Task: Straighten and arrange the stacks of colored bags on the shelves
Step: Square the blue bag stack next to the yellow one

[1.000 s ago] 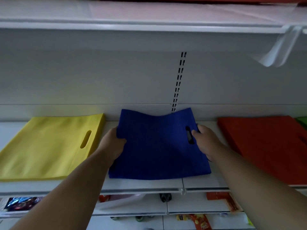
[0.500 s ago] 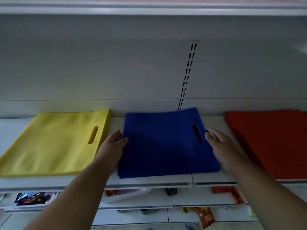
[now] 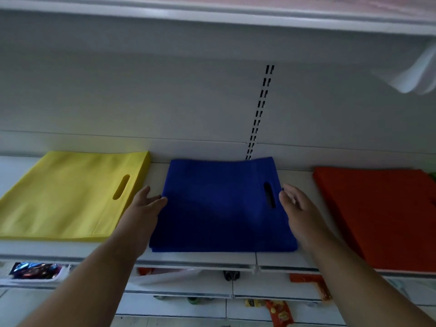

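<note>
A stack of blue bags [image 3: 219,206] lies flat in the middle of the white shelf [image 3: 198,258], its cut-out handle toward the right. My left hand [image 3: 144,208] is at the stack's left edge, fingers straight and touching the side. My right hand [image 3: 299,208] is at the right edge with relaxed, slightly spread fingers by the handle slot. A yellow stack [image 3: 73,197] lies to the left and a red-orange stack [image 3: 382,215] to the right.
Another shelf [image 3: 212,13] hangs close overhead, with a white plastic flap [image 3: 415,76] drooping at the right. A slotted upright [image 3: 259,112] runs down the back wall. Lower shelves hold snack packets [image 3: 35,272].
Both hands let go of the blue stack, which settled flat against the back wall. The hands now sit flat beside its left and right edges instead of gripping it.
</note>
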The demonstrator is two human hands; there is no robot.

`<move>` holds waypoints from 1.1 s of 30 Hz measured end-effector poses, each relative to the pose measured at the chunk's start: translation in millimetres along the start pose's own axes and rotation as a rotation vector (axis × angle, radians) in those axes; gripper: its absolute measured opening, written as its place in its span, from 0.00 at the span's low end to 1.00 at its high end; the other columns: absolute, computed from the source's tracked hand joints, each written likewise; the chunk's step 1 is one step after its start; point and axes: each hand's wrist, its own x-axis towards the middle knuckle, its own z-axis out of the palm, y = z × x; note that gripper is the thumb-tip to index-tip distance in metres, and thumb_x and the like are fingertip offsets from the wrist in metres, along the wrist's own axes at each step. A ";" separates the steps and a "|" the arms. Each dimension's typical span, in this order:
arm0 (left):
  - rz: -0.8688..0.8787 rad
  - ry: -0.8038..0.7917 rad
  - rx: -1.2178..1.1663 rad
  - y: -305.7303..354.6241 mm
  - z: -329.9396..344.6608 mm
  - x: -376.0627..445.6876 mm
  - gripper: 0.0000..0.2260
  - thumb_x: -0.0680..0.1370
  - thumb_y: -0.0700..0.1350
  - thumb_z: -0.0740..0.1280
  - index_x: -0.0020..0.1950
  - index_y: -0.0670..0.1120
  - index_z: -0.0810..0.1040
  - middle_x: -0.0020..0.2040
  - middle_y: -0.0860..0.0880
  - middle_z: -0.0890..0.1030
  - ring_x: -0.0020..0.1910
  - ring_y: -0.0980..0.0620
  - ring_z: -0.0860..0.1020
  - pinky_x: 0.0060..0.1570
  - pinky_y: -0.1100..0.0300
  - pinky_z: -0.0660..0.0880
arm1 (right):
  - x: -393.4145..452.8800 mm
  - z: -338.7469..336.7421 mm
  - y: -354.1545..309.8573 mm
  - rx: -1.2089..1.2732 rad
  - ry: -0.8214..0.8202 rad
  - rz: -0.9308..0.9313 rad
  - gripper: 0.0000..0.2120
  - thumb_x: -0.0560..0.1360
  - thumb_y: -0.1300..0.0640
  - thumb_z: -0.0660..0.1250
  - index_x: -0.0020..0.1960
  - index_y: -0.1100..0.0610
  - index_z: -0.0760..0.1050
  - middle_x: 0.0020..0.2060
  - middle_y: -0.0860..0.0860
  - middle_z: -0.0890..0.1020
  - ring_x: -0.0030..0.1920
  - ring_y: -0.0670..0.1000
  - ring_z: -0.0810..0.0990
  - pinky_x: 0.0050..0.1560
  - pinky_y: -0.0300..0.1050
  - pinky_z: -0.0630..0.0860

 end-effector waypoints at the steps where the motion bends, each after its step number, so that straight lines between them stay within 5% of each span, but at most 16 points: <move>1: 0.018 0.014 0.014 0.9 2.3 -1.0 0.29 0.80 0.42 0.65 0.78 0.56 0.58 0.69 0.48 0.73 0.62 0.43 0.75 0.63 0.39 0.71 | 0.6 -1.4 -2.0 0.017 -0.003 -0.006 0.23 0.82 0.46 0.58 0.75 0.49 0.65 0.72 0.49 0.69 0.69 0.45 0.68 0.64 0.42 0.65; 7: 0.040 0.049 0.083 4.1 10.7 -6.5 0.29 0.80 0.42 0.65 0.78 0.55 0.58 0.69 0.48 0.73 0.61 0.44 0.75 0.65 0.38 0.69 | -1.9 -9.2 -1.1 0.044 -0.026 0.001 0.23 0.81 0.43 0.56 0.74 0.48 0.66 0.72 0.47 0.70 0.70 0.46 0.68 0.68 0.46 0.66; 14: -0.011 0.039 0.050 16.6 6.4 -6.6 0.27 0.80 0.40 0.65 0.77 0.51 0.61 0.68 0.44 0.73 0.54 0.46 0.76 0.44 0.52 0.73 | -5.3 -0.4 -7.6 -0.007 -0.039 -0.004 0.24 0.82 0.44 0.54 0.76 0.49 0.62 0.74 0.48 0.67 0.69 0.43 0.66 0.62 0.39 0.62; 18: -0.032 0.039 0.086 16.4 7.4 -6.5 0.26 0.80 0.40 0.64 0.77 0.51 0.61 0.68 0.44 0.73 0.57 0.45 0.75 0.55 0.47 0.72 | -6.0 -0.2 -8.5 0.004 -0.032 0.017 0.24 0.82 0.44 0.55 0.76 0.48 0.62 0.74 0.47 0.67 0.66 0.41 0.65 0.61 0.39 0.62; 33: 0.057 0.042 0.314 5.6 13.1 -11.9 0.26 0.80 0.43 0.65 0.76 0.52 0.61 0.67 0.48 0.74 0.61 0.44 0.76 0.63 0.40 0.72 | 1.7 -5.3 -4.2 0.029 0.003 0.049 0.24 0.81 0.41 0.55 0.74 0.47 0.64 0.72 0.48 0.69 0.69 0.47 0.67 0.64 0.44 0.65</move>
